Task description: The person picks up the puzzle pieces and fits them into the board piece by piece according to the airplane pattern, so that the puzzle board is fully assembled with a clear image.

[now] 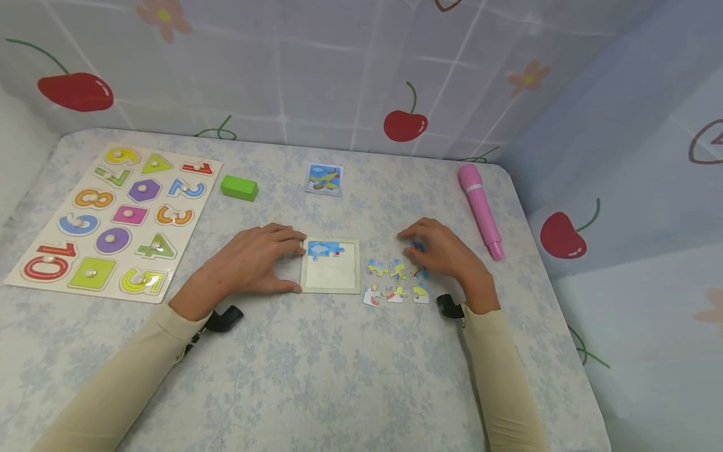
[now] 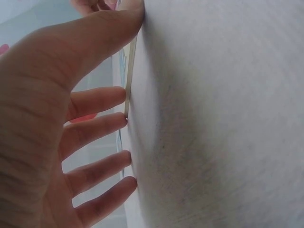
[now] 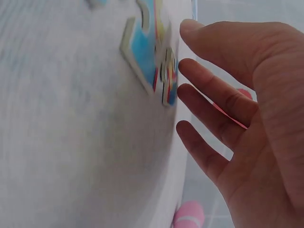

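A small square puzzle tray (image 1: 332,278) lies on the table, with joined blue sky puzzle pieces (image 1: 319,248) along its upper left. My left hand (image 1: 257,258) rests at the tray's left side, its thumb and fingertips against the edge and fingers fairly straight. Right of the tray, several loose puzzle pieces (image 1: 397,270) lie in rows. Over the rightmost ones hovers my right hand (image 1: 443,250), fingers loosely bent. A blue puzzle piece (image 1: 418,245) is partly hidden beneath it. In the right wrist view, a colourful puzzle piece (image 3: 169,80) lies beside the fingertips, not visibly pinched.
Behind the tray lies a small airplane picture card (image 1: 324,179). A green block (image 1: 239,188) sits to its left, beside a large number-and-shape board (image 1: 121,220). A pink pen-like stick (image 1: 482,210) lies at the right. A patterned curtain (image 1: 316,75) borders the table's back.
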Tool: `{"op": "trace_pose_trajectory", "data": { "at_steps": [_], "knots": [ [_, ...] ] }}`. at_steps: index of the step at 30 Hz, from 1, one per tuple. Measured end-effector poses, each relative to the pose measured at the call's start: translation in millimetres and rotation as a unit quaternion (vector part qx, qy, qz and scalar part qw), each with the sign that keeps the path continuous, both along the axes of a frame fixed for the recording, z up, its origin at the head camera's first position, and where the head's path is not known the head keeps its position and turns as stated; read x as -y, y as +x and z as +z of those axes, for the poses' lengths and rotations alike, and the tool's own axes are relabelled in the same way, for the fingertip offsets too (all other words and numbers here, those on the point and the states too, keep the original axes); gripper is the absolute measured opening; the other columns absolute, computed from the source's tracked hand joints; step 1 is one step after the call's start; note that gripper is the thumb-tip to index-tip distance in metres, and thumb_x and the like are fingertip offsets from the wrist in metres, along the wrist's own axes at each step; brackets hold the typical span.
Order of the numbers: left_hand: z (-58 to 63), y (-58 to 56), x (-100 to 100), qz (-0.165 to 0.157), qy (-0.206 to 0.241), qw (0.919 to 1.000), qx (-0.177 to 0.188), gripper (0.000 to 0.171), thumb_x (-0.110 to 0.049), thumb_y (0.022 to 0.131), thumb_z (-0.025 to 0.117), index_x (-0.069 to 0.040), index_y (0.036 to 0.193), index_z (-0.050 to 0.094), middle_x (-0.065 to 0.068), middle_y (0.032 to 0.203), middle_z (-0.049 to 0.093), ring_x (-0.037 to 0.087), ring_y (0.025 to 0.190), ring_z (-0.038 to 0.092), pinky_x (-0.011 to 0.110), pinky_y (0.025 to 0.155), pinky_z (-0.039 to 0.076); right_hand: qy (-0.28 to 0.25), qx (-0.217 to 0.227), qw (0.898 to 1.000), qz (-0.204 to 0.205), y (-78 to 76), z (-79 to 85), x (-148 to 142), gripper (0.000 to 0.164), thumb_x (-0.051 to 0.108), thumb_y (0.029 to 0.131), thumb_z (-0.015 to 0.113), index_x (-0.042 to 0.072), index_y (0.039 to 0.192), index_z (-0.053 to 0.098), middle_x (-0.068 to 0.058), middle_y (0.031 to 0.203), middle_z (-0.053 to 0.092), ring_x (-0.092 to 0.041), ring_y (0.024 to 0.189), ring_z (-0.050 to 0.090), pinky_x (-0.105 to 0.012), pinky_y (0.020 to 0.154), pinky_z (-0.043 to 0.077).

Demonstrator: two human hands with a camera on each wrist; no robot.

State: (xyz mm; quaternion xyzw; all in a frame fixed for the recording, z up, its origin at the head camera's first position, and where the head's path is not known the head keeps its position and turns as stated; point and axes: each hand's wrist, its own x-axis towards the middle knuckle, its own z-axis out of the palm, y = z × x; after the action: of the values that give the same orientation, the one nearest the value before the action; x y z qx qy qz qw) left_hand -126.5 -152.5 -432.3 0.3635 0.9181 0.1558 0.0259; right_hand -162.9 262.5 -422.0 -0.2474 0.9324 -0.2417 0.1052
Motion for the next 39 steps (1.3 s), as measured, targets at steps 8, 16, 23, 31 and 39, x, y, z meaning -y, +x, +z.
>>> {"op": "trace_pose_trajectory", "data": {
  "at_steps": [8, 16, 23, 31, 39],
  "knots": [
    [-1.0, -0.2, 0.8, -0.001, 0.004, 1.0, -0.002, 0.07, -0.062, 0.079, 0.091, -0.017, 0.13, 0.075, 0.005, 0.152, 0.063, 0.034, 0.142, 0.055, 0.057, 0.105, 0.053, -0.009, 0.018, 1.0, -0.008, 0.0, 3.4, -11.6, 0.036, 0.014, 0.097, 0.081, 0.005, 0.131, 0.076, -0.013, 0.134, 0.068, -0.032, 0.129, 0.059, -0.053, 0.113, 0.047],
    [-0.7, 0.7, 1.5, -0.003, 0.004, 0.9999, -0.01, 0.07, -0.061, 0.079, 0.091, -0.017, 0.13, 0.074, 0.005, 0.151, 0.063, 0.034, 0.141, 0.056, 0.057, 0.105, 0.053, -0.004, 0.04, 0.999, -0.004, -1.2, 5.9, -21.7, 0.046, 0.013, 0.09, 0.089, 0.007, 0.133, 0.076, -0.011, 0.135, 0.069, -0.032, 0.131, 0.058, -0.053, 0.113, 0.047],
    [-1.9, 0.9, 1.9, -0.006, 0.013, 0.9998, -0.011, 0.069, -0.061, 0.079, 0.091, -0.017, 0.129, 0.074, 0.005, 0.151, 0.062, 0.035, 0.14, 0.057, 0.057, 0.106, 0.052, -0.011, 0.031, 0.999, 0.012, -2.0, 3.7, -25.8, 0.046, 0.012, 0.087, 0.091, 0.007, 0.131, 0.078, -0.009, 0.126, 0.072, -0.031, 0.123, 0.061, -0.053, 0.105, 0.05],
    [-3.1, 1.2, 2.6, -0.009, 0.022, 0.9997, -0.008, 0.071, -0.062, 0.077, 0.093, -0.017, 0.129, 0.074, 0.005, 0.151, 0.062, 0.035, 0.139, 0.057, 0.057, 0.106, 0.052, -0.002, 0.033, 0.999, -0.009, -1.3, 5.8, -20.7, 0.045, 0.017, 0.089, 0.091, 0.008, 0.131, 0.077, -0.009, 0.125, 0.071, -0.029, 0.122, 0.061, -0.052, 0.107, 0.051],
    [-4.0, 1.4, 1.6, -0.013, 0.022, 0.9995, -0.018, 0.074, -0.063, 0.077, 0.092, -0.017, 0.131, 0.073, 0.005, 0.15, 0.062, 0.034, 0.139, 0.057, 0.056, 0.104, 0.053, -0.013, 0.022, 1.0, 0.01, 0.2, 8.6, -3.5, 0.043, 0.023, 0.09, 0.09, 0.008, 0.129, 0.078, -0.007, 0.126, 0.07, -0.027, 0.121, 0.06, -0.051, 0.107, 0.051]
  ]
}}
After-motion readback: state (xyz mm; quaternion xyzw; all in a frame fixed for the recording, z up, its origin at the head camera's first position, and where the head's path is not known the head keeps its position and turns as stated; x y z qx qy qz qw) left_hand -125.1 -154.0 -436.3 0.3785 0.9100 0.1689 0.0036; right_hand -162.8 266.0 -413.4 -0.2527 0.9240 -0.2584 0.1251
